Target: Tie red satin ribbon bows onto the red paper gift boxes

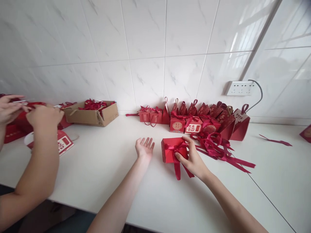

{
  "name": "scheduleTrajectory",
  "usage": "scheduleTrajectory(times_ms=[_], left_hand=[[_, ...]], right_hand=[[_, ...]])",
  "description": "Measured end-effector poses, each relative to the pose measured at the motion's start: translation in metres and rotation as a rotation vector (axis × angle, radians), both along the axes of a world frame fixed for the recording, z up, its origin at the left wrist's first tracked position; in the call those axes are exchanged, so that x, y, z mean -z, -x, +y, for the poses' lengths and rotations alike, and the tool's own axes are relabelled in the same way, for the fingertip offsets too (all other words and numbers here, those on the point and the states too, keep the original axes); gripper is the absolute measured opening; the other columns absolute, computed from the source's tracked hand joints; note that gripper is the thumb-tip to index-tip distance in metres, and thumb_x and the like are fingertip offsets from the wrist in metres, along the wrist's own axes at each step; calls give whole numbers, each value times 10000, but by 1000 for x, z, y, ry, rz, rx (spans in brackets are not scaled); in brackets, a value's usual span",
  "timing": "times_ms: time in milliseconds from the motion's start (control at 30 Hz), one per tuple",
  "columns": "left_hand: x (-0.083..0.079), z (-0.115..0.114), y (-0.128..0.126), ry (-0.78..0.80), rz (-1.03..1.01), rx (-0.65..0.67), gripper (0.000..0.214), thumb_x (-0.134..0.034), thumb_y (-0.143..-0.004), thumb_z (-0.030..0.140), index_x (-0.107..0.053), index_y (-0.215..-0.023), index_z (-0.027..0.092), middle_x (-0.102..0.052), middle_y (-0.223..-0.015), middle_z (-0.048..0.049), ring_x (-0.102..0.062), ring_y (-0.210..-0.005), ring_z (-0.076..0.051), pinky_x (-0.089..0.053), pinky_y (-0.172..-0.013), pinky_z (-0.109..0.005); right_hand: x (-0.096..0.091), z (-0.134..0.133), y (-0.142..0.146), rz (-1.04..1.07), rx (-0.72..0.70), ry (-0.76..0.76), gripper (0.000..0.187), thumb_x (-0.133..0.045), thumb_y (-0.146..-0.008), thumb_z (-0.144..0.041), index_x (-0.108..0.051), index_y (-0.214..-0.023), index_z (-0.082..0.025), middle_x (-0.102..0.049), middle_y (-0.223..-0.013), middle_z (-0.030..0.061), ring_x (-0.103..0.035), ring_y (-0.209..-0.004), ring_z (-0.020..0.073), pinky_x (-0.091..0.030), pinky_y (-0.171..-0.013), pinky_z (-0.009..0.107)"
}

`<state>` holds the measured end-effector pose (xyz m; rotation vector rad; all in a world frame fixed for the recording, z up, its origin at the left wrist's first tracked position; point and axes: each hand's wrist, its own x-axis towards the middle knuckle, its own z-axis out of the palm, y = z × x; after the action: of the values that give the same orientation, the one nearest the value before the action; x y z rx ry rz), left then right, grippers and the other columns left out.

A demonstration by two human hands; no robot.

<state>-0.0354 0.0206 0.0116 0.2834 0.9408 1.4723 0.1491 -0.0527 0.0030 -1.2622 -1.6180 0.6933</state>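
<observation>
My right hand (194,158) grips a red gift box (168,155) by its right side, thumb in front and fingers behind. A dark red ribbon tied in a bow crosses the box, and its two tails hang down below. To the left of the box, my left hand (145,147) is held palm up with its fingers spread and nothing in it. A gap separates it from the box. Just right of my right hand lies a loose pile of dark red ribbons (218,145).
Finished-looking red gift boxes (178,124) stand in rows along the tiled wall. A cardboard box (107,116) of ribbons sits at the back left. At far left, a co-worker's hands (45,116) work above a red and white box (65,144). A power strip (240,88) is on the wall.
</observation>
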Motion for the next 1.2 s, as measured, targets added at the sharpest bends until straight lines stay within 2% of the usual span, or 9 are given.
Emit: scheduleTrajectory(times_ms=[200,300,367,433,600,800,1000,1100,1200], left_hand=[[0,-12,-14,-78,72,98,184,-463,-809,247,-593,-925,186,-576,-1151,-74,-598,-983,-160,-471,-700,-221],[-3,-12,-12,-48,86,221,112,-569,-734,132,-633,-825,148,-630,-926,-68,-599,-733,-132,-418,-556,-199],[-6,-11,-10,-10,44,317,96,-569,-752,168,-639,-792,117,-614,-745,-66,-563,-589,-136,-396,-495,-222],[-8,-10,-9,39,-25,365,207,-510,-809,270,-629,-796,101,-573,-638,-52,-535,-511,-144,-405,-475,-248],[-5,-7,-8,156,-181,228,231,-386,-868,290,-540,-841,119,-538,-649,-24,-522,-482,-106,-440,-491,-235],[3,-1,-7,191,-263,37,225,-386,-875,360,-409,-1004,176,-549,-785,-46,-564,-568,-138,-477,-502,-264],[2,-4,-11,176,-263,59,224,-483,-830,275,-397,-1013,179,-557,-811,-65,-563,-569,-148,-471,-486,-268],[2,-3,-8,140,-263,36,244,-367,-883,372,-378,-1023,172,-556,-785,-62,-515,-523,-126,-473,-479,-266],[2,0,-5,113,-196,12,249,-263,-910,352,-395,-1012,167,-509,-731,-25,-452,-479,-98,-467,-494,-251]], right_hand=[[3,1,0,-8,4,22,604,-529,-812,-446,-220,-1283,-229,-397,-1302,145,-507,-1129,273,-466,-924,471],[2,1,0,8,-5,24,600,-524,-815,-457,-219,-1282,-234,-389,-1312,147,-544,-1080,258,-481,-911,453],[2,0,0,10,-4,33,611,-525,-812,-468,-216,-1283,-231,-396,-1299,153,-561,-1049,257,-496,-886,450],[2,0,0,4,-1,42,622,-524,-809,-478,-213,-1285,-227,-414,-1275,157,-566,-1041,263,-505,-866,454],[2,0,0,-58,41,0,611,-516,-805,-506,-240,-1271,-223,-424,-1290,161,-485,-1173,297,-455,-943,472],[1,0,-1,-91,62,6,623,-499,-803,-535,-245,-1274,-215,-419,-1312,166,-473,-1192,301,-436,-967,464],[2,1,-2,-95,64,-3,631,-500,-803,-538,-247,-1279,-209,-434,-1306,169,-476,-1198,306,-445,-957,455],[2,1,-1,-96,65,-19,608,-505,-808,-519,-255,-1274,-220,-434,-1308,161,-471,-1203,305,-449,-952,455],[2,1,0,-84,54,-12,608,-505,-816,-508,-244,-1284,-220,-433,-1301,162,-493,-1176,300,-455,-943,457]])
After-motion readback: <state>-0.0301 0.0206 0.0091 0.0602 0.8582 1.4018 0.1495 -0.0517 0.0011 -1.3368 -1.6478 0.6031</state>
